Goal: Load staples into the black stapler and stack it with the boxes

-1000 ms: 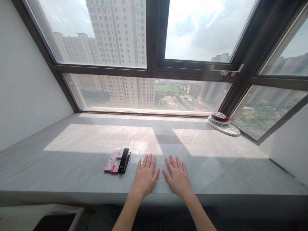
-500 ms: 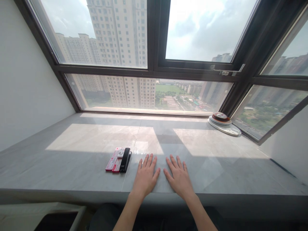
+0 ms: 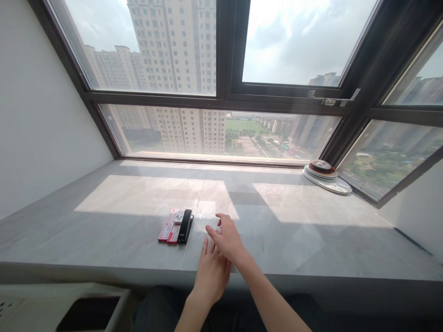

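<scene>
My left hand (image 3: 212, 273) rests near the front edge of the grey stone sill (image 3: 284, 249), fingers stretched out and holding nothing. Over it crosses my right hand (image 3: 227, 237), pointing to the left, its fingers apart and slightly bent with nothing seen in them. Part of my left hand's fingers is hidden beneath it. To the left of both hands lies a black stapler (image 3: 184, 227). Against its left side are several flat red-and-white boxes (image 3: 166, 231), with a small whitish box (image 3: 178, 216) on top. A clear, shiny sheet or bag (image 3: 206, 210) seems to lie just beyond my hands.
A stack of plates (image 3: 323, 173) stands in the far right corner by the window frame (image 3: 221, 102). Below the sill at lower left is a pale piece of furniture (image 3: 38, 295) with a dark opening. White walls (image 3: 51, 115) bound the sill on the sides.
My right hand has lifted off the sill and swung left across my left hand. My left hand has shifted slightly toward me. The view has tilted a little; the stapler and boxes stay put.
</scene>
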A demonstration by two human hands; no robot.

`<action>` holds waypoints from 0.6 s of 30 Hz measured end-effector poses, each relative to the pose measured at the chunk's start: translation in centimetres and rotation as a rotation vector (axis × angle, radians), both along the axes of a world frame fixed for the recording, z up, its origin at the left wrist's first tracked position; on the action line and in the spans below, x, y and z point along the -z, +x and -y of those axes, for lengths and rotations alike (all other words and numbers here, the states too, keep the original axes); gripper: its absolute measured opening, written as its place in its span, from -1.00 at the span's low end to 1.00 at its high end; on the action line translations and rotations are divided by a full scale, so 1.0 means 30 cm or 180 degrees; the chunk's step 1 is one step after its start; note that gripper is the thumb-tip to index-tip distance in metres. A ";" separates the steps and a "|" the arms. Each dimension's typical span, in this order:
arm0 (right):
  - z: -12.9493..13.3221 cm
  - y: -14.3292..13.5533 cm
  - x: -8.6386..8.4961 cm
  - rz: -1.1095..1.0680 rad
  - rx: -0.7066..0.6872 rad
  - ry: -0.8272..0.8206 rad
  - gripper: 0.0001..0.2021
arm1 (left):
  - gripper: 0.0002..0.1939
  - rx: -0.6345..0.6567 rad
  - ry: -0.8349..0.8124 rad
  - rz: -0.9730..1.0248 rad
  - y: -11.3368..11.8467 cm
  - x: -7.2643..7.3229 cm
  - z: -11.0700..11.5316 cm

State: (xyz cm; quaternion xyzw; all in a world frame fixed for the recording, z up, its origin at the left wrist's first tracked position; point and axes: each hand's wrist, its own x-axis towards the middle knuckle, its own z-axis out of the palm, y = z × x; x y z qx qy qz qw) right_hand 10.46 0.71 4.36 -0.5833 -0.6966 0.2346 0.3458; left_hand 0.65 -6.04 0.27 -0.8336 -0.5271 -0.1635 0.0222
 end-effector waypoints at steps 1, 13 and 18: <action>-0.020 -0.062 -0.010 -0.0130 -0.0159 -0.0068 -0.38 | -0.36 0.0041 -0.0016 -0.0010 -0.008 0.001 0.022; -0.148 -0.132 -0.067 0.0377 -0.0651 -0.0205 -0.52 | -0.52 -0.0113 -0.0092 0.0548 -0.051 -0.039 0.140; -0.060 0.174 -0.091 0.0556 -0.0711 0.0076 -0.54 | -0.60 -0.0418 -0.0141 0.0671 -0.010 -0.096 0.080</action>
